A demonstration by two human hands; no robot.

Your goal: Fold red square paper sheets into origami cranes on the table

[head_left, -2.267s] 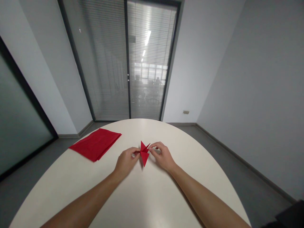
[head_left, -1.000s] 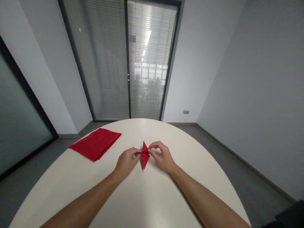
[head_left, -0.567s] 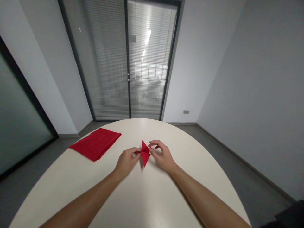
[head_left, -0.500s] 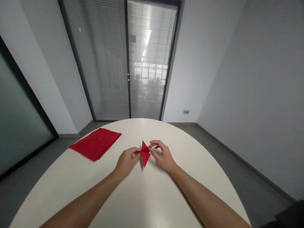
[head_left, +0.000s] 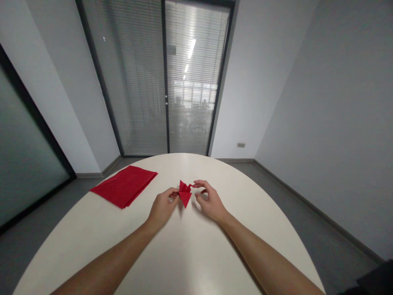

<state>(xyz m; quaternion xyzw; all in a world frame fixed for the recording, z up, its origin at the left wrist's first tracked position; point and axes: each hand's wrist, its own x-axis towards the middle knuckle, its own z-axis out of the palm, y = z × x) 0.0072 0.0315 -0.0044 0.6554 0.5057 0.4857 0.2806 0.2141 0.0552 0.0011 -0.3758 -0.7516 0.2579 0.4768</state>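
Observation:
A small folded red paper piece [head_left: 184, 193] with pointed flaps is held just above the white round table [head_left: 184, 254], near its middle. My left hand [head_left: 162, 207] pinches the piece's left side between thumb and fingers. My right hand [head_left: 208, 200] is at its right side, index finger and thumb pinching a thin flap that points toward it. Both forearms reach in from the bottom of the view.
A stack of flat red paper sheets [head_left: 124, 189] lies on the table to the far left. Beyond the table's far edge stand a glass door with blinds [head_left: 166, 82] and grey walls. Grey floor surrounds the table.
The paper piece has gone from a tall diamond shape to a shorter shape, its upper point folded down and a small flap drawn toward the right hand. Both hands shifted slightly away from me.

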